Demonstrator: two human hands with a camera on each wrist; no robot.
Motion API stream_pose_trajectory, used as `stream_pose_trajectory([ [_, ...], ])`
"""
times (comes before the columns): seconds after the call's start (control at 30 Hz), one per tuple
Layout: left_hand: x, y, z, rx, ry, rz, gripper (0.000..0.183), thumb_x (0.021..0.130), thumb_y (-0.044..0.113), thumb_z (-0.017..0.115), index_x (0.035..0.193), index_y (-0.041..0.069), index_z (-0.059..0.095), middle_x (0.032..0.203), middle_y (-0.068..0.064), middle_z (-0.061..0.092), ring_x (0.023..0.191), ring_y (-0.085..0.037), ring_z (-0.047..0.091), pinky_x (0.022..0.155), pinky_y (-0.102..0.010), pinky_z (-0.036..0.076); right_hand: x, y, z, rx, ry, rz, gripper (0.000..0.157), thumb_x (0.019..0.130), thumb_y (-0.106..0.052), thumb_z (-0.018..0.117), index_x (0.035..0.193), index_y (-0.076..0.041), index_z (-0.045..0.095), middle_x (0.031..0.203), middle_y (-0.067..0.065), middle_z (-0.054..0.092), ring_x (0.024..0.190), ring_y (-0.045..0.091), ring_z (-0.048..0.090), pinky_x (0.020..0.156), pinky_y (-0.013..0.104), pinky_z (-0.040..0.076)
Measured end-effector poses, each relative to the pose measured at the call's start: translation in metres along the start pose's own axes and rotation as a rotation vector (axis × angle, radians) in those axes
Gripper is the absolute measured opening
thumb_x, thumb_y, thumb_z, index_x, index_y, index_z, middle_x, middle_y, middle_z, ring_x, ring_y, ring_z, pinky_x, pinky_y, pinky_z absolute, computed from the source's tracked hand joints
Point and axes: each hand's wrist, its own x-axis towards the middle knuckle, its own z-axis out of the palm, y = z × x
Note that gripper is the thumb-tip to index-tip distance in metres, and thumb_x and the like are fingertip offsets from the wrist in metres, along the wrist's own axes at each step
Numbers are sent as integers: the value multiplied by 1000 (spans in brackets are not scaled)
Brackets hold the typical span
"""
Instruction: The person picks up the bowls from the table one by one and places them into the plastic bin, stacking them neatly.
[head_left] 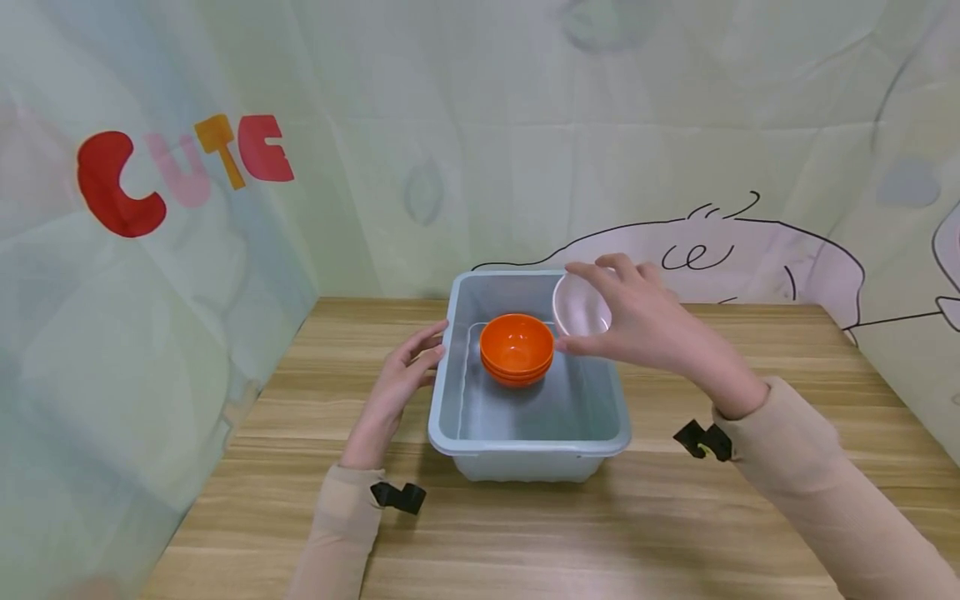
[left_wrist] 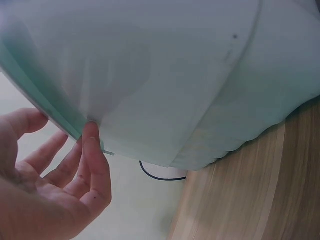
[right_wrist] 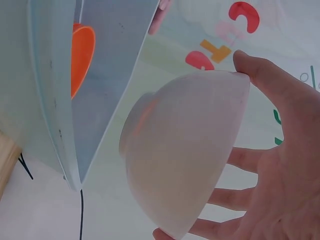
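My right hand holds a white bowl by its rim, thumb on one side and fingers spread along the other. Tilted on its side, the bowl overlaps the bin's right wall in the head view; its rounded outside shows in the right wrist view. A light blue plastic bin stands on the table. Inside it, towards the back, sits a stack of orange bowls. Along the bin's left edge, my left hand rests bent, relaxed fingertips against the outside of the rim.
The wood-grain table extends on all sides of the bin. Behind it hangs a pale printed cloth with cartoon lines and coloured letters. Black wrist mounts are strapped over both beige sleeves.
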Motion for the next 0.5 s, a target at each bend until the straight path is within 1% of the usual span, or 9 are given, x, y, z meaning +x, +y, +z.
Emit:
stream_pose_trajectory([
  [0.37,1,-1,0,-1,-3,7,44,97,28,56,140,23,50,136,-12,52,100,-11,61,88,-37,52,10,-4,2,-4,-25,10,89,73,-63,71,147,-31,35,148,11,34,124,40,35,89,61,43],
  [0.5,1,0,0,-10,-1,10,44,97,27,56,140,22,50,136,-12,52,103,-13,61,87,-36,52,14,-5,3,-2,-29,8,87,73,-61,72,147,-31,36,147,12,35,124,40,36,87,59,44],
])
